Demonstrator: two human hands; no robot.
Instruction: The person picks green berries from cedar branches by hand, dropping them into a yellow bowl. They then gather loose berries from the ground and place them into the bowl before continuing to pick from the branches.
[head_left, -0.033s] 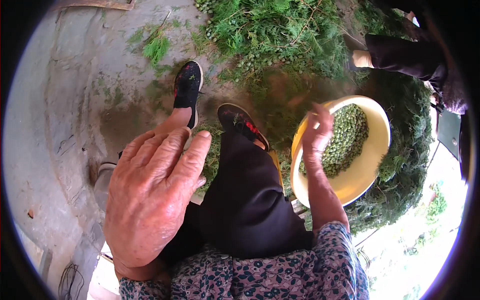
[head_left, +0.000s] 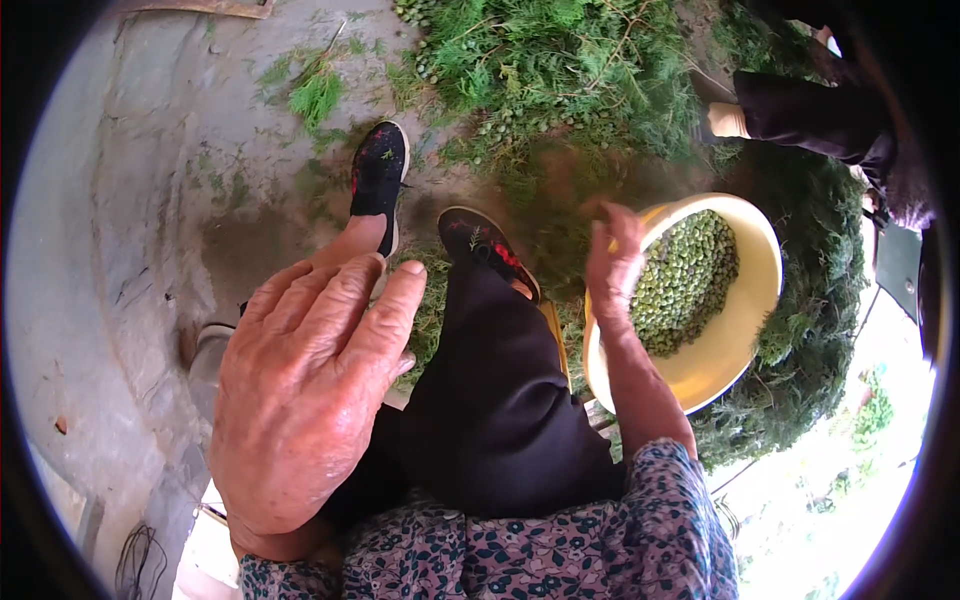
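My left hand (head_left: 315, 390) is raised close to the camera, back up, its slightly bent fingers apart and its palm hidden; I see nothing in it. My right hand (head_left: 612, 255), blurred, is at the left rim of a yellow plastic tub (head_left: 750, 310), fingers loosely spread and apparently empty. The tub holds many small green berry-like cones (head_left: 685, 280). Below my hands are my dark-trousered leg (head_left: 490, 400) and my black shoes with red patterns (head_left: 375, 170).
A heap of green conifer branches (head_left: 540, 60) lies ahead, darker foliage (head_left: 810, 260) around the tub. Another person's dark-trousered leg (head_left: 810, 115) reaches in at upper right. Concrete floor (head_left: 120, 260) spreads at left, with a loose sprig (head_left: 315, 95) and wire (head_left: 140, 560).
My right hand has moved a little left and away from the middle of the tub. My left hand is almost still.
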